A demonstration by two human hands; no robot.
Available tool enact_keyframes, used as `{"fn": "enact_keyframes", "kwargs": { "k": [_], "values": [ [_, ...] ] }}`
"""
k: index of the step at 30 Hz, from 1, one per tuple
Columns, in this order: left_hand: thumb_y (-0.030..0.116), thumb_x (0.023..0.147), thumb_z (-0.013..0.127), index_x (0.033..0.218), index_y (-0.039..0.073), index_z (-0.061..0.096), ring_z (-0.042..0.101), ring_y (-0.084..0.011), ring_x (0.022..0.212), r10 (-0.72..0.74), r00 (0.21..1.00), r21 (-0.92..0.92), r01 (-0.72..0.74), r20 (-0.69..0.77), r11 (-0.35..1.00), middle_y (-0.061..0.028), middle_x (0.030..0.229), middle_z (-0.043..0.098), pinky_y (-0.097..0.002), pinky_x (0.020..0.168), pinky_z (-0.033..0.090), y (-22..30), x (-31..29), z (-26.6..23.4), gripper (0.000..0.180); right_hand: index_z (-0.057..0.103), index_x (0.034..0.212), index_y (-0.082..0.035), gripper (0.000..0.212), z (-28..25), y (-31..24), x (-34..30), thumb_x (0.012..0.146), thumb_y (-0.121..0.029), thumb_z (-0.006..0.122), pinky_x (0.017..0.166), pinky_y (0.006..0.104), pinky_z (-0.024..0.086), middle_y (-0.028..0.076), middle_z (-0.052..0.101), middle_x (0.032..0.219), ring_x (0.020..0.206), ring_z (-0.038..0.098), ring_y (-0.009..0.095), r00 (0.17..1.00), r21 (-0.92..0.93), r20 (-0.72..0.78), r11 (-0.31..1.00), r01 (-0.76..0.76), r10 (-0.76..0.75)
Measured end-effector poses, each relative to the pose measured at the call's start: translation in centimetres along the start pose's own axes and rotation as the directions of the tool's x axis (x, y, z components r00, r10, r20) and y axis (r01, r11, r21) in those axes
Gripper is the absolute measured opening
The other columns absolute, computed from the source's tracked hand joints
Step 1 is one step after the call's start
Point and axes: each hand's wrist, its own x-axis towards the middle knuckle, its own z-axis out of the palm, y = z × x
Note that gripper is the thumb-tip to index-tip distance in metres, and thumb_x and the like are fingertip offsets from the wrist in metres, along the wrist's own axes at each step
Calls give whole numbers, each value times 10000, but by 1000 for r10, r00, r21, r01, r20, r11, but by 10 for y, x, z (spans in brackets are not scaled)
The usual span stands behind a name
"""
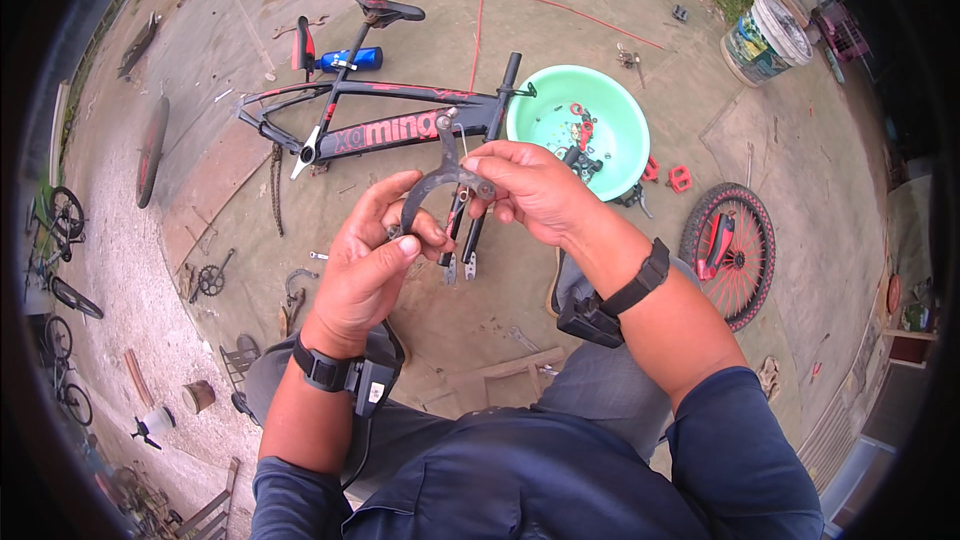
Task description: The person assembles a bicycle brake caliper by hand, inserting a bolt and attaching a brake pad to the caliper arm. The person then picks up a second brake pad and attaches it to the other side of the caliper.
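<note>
A dark, dirty bicycle brake caliper (pixel 447 168) with curved arms is held up in front of me, between both hands. My left hand (pixel 362 260) is closed around the lower end of its curved arm, thumb and fingers on either side. My right hand (pixel 528 184) pinches the caliper's other side near a bolt. Behind it on the ground lies a black and red bicycle frame (pixel 400 100) on its side, with its saddle (pixel 388 10) and fork (pixel 470 245) attached. My hands hide part of the fork.
A mint-green basin (pixel 632 130) holds small parts, right of the frame. Red pedals (pixel 680 178) and a spoked wheel (pixel 737 260) lie farther right. A crankset (pixel 212 278), a chain (pixel 276 190) and a tyre (pixel 153 152) lie left. A paint bucket (pixel 765 40) stands far right.
</note>
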Motion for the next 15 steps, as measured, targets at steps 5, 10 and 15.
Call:
{"fn": "enact_keyframes", "kwargs": {
  "k": [5, 10, 15],
  "values": [
    [72, 894, 639, 1445, 12, 388, 638, -212, 974, 9, 1000, 61, -9, -5, 998, -104, 1009, 655, -352, 900, 479, 1, 0, -1, 609, 658, 1075, -40, 250, 0, 0, 0, 943, -252, 656, 458, 198, 404, 18, 659, 933, 708, 686, 117, 1000, -15, -4, 1000, -8, 8],
    [40, 890, 636, 1431, 12, 401, 628, -186, 982, 1, 1000, 165, 0, -7, 986, -95, 1007, 653, -347, 914, 490, 2, -1, -1, 591, 655, 1070, -45, 219, 1, 0, -1, 957, -231, 633, 460, 195, 423, 33, 677, 919, 703, 685, 131, 1000, -42, -19, 999, -15, 14],
    [14, 892, 620, 1424, 13, 411, 625, -176, 981, 8, 1000, 200, -7, -6, 980, -90, 1005, 649, -339, 925, 493, 1, 0, -2, 572, 653, 1059, -50, 222, 0, -1, 0, 953, -244, 634, 460, 196, 418, 36, 679, 910, 701, 686, 132, 1000, -54, -14, 998, -26, 25]
  ]
}}
